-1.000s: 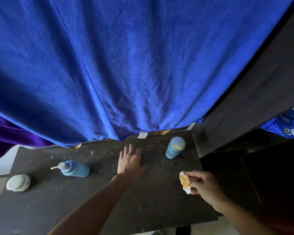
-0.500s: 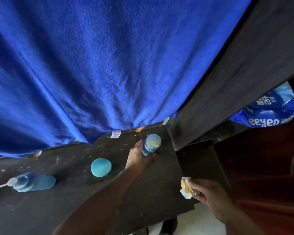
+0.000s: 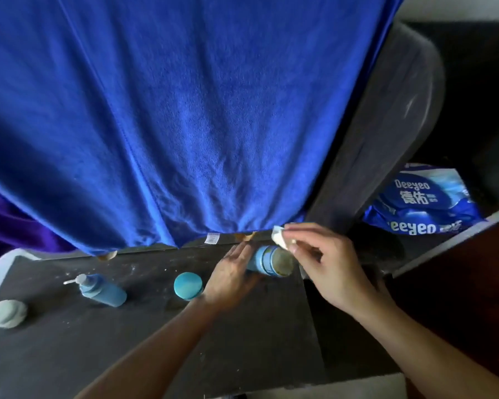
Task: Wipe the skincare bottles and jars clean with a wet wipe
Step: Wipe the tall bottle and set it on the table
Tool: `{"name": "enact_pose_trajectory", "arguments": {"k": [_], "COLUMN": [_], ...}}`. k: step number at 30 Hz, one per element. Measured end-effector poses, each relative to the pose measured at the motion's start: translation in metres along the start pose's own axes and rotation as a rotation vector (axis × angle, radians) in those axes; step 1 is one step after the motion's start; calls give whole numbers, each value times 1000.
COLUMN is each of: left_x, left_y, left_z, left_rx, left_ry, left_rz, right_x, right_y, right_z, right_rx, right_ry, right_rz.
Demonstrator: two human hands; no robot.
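Note:
My left hand (image 3: 231,273) grips a light blue jar (image 3: 268,260) and holds it tipped on its side above the dark table (image 3: 127,355), its smeared, yellowish end facing right. My right hand (image 3: 326,269) pinches a crumpled white wet wipe (image 3: 280,237) just above that dirty end. A round blue lid (image 3: 188,285) lies on the table beside my left wrist. Farther left stands a blue pump bottle (image 3: 103,290), and a pale round jar (image 3: 6,313) sits at the table's left edge.
A large blue towel (image 3: 199,110) hangs behind the table and brushes its back edge. A blue Deeyeo wipes pack (image 3: 424,203) lies on a dark shelf to the right. A grey curved chair back (image 3: 386,125) rises at the right. White specks dust the tabletop.
My left hand has lifted the blue jar off the table and tipped it sideways. My right hand has brought the wipe up from the table's front right to the jar's end.

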State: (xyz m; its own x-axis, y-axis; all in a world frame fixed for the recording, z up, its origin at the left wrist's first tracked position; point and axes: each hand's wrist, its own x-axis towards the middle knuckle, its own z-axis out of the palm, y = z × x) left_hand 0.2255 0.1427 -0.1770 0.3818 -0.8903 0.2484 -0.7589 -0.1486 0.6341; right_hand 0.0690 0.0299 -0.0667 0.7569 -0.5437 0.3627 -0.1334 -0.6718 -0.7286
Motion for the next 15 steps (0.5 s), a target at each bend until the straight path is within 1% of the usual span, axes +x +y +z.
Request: {"name": "enact_pose_trajectory", "arguments": {"k": [2,4,6,7,9,10,11,13,15], "left_x": [1,-2,-8,-12,-19,-23,-26,-32,-39], "left_y": [18,37,55,64,83,93,104,125,145], "left_z": [-12,-20,-22,-22,-20,-19,-17,-12,-10], "left_rx": [-2,21,73,98,130,142,157,192,218], "left_ry": [50,116,174,190,205,211,223,263,296], "left_rz": [-39,-82,-122,-131,-131,-131,-129,-109,-103], "right_x": [-10,-28,-47,-52,-51,-45,-36,-21,-21], "right_y": [0,9,21,25,27,23,16,0,-14], "right_z": [-4,-17,-34,-43,-63,-72,-79,-88,-89], "right_rx": [-136,-140,-83,-40,60,105,138,147,69], "right_ry": [-17,-20,-60,-72,-34,-3,16,3,-43], "right_rz": [-199,-288,-282,-245,-163,-150,-157,-214,-332]}}
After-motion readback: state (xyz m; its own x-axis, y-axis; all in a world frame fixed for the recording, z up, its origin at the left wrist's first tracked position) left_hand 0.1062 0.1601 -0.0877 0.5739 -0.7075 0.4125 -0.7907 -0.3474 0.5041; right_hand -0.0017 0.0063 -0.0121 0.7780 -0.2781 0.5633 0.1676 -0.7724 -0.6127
